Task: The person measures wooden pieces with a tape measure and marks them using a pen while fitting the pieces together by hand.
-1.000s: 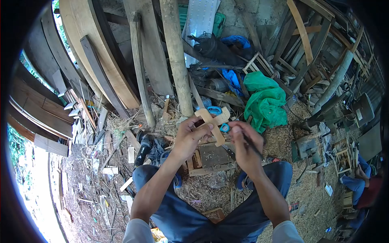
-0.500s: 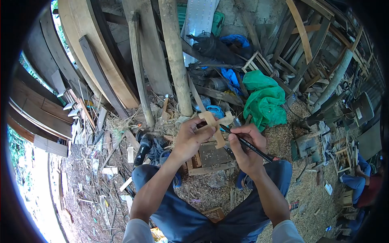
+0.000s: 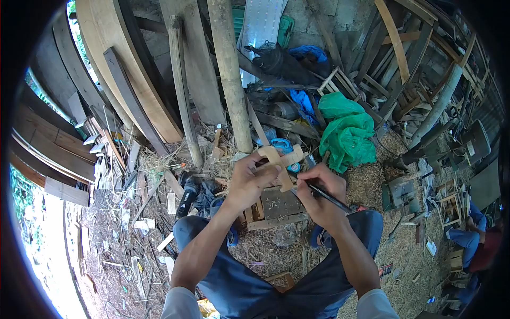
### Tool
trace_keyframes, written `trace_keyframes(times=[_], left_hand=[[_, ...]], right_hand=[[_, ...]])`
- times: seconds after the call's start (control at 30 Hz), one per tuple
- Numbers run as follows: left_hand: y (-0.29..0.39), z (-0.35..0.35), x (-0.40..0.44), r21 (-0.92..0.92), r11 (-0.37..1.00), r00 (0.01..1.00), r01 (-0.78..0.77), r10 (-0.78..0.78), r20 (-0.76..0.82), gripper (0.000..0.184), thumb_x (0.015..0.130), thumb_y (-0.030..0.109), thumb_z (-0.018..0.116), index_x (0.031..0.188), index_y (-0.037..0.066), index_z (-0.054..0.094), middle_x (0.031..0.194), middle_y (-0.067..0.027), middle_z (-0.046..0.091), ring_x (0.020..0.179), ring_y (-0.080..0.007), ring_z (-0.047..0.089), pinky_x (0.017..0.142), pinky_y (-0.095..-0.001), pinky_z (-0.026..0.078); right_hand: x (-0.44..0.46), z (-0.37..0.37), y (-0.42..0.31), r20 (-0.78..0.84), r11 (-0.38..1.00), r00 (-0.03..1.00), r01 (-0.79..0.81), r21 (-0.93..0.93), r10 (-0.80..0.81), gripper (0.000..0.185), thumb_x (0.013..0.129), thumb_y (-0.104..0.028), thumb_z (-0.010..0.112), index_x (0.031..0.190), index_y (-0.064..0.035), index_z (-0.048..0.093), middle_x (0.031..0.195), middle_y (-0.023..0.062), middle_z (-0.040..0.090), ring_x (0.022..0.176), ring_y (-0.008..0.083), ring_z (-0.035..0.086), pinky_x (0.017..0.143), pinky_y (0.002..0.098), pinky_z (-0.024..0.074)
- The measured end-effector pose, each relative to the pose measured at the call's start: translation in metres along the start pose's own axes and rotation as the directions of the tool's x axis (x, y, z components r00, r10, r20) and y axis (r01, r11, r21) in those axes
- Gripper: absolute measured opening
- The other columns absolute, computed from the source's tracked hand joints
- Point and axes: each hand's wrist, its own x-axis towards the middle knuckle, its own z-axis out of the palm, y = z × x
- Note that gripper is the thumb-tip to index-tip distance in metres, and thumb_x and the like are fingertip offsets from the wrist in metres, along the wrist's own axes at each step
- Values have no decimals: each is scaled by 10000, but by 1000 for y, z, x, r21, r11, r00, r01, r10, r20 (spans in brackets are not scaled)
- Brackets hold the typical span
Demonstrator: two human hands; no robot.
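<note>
My left hand (image 3: 247,185) is closed on a small pale wooden piece (image 3: 291,158) with crossing, curved arms. It holds the piece up in front of my knees, with the thumb lying over its near side. Just to the right, my right hand (image 3: 326,179) grips a black pen (image 3: 332,199), its rear end pointing down towards my right knee. The pen's tip is near the wooden piece's lower right arm; my fingers partly cover it, and I cannot tell whether it touches. Below both hands, a low wooden block or box (image 3: 284,204) stands between my feet.
Wood shavings and offcuts litter the ground. A black power tool (image 3: 187,196) lies left of my left knee. Planks (image 3: 114,58) and a round post (image 3: 229,74) stand ahead. A green plastic bag (image 3: 346,133) lies beyond my right hand; another person (image 3: 470,236) sits far right.
My right hand has shifted slightly, and the pen's tip has moved down from the middle of the wooden piece towards its lower right. The wooden piece has tilted a little in my left hand.
</note>
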Motion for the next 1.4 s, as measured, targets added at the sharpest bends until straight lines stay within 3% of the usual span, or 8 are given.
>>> trace_keyframes(times=[0.07, 0.17, 0.4, 1.07, 1.17, 1.23, 1.33, 1.4], left_hand=[[8, -3, -1, -43, 998, 999, -46, 46, -3, 285, 841, 80, 622, 1106, -21, 597, 940, -42, 630, 854, -83, 580, 780, -231, 456], [9, -8, 3, -73, 994, 997, -78, 78, -5, 276, 835, 67, 621, 1095, -24, 605, 935, -44, 632, 856, -84, 577, 784, -233, 450], [-7, -8, 4, -10, 1000, 1000, -24, 24, -4, 277, 827, 76, 630, 1080, -35, 610, 929, -60, 644, 833, -77, 572, 767, -231, 448], [-6, -6, 5, -138, 990, 1000, -24, 26, 16, 268, 834, 71, 640, 1085, -19, 615, 877, -34, 632, 705, -49, 529, 635, -209, 418], [-9, -5, 7, -166, 986, 999, -34, 34, -2, 251, 837, 71, 646, 1072, -14, 616, 848, -29, 625, 672, -49, 522, 603, -213, 415], [-11, -5, 7, -178, 984, 1000, -10, 8, -10, 245, 838, 73, 650, 1064, -13, 614, 834, -31, 621, 672, -56, 530, 603, -217, 421], [-11, 0, 7, -192, 980, 998, -45, 35, -53, 239, 837, 88, 663, 1046, -11, 603, 820, -34, 612, 683, -63, 544, 606, -223, 431], [-6, 3, 6, -218, 975, 997, -54, 39, -73, 246, 837, 93, 671, 1041, -11, 582, 832, -39, 604, 689, -73, 554, 615, -227, 438]], right_hand=[[-1, -2, 10, 54, 964, 996, 83, -251, -71, 77, 800, -19, 605, 865, -3, 564, 663, 53, 612, 552, 88, 578, 519, 245, 447], [2, -8, 6, -74, 984, 991, -122, -131, 113, 60, 802, -11, 581, 858, -7, 560, 662, 42, 592, 551, 66, 543, 509, 231, 420], [4, -5, -8, -112, 997, 992, 64, 54, -57, 118, 850, -65, 613, 929, 6, 563, 703, 38, 588, 586, 56, 527, 531, 208, 414], [3, -8, 10, 26, 974, 999, 51, -222, -47, 73, 878, -70, 553, 848, -12, 584, 687, 73, 571, 566, 113, 528, 518, 272, 419], [8, -8, 25, 83, 869, 950, 308, -388, -300, 142, 929, -132, 488, 890, -22, 569, 710, 77, 567, 569, 127, 507, 526, 285, 397], [0, 6, 23, 19, 988, 988, -154, 0, 154, 191, 961, -180, 443, 962, -21, 549, 767, 90, 573, 601, 140, 502, 542, 289, 383], [1, 7, 2, 103, 944, 938, -330, -22, 330, 190, 950, -191, 489, 1020, -19, 530, 763, 80, 562, 589, 133, 471, 538, 289, 377], [-1, 19, 8, 35, 972, 971, -236, -14, 236, 188, 930, -179, 525, 1021, -15, 532, 738, 71, 556, 564, 121, 445, 524, 286, 369]])
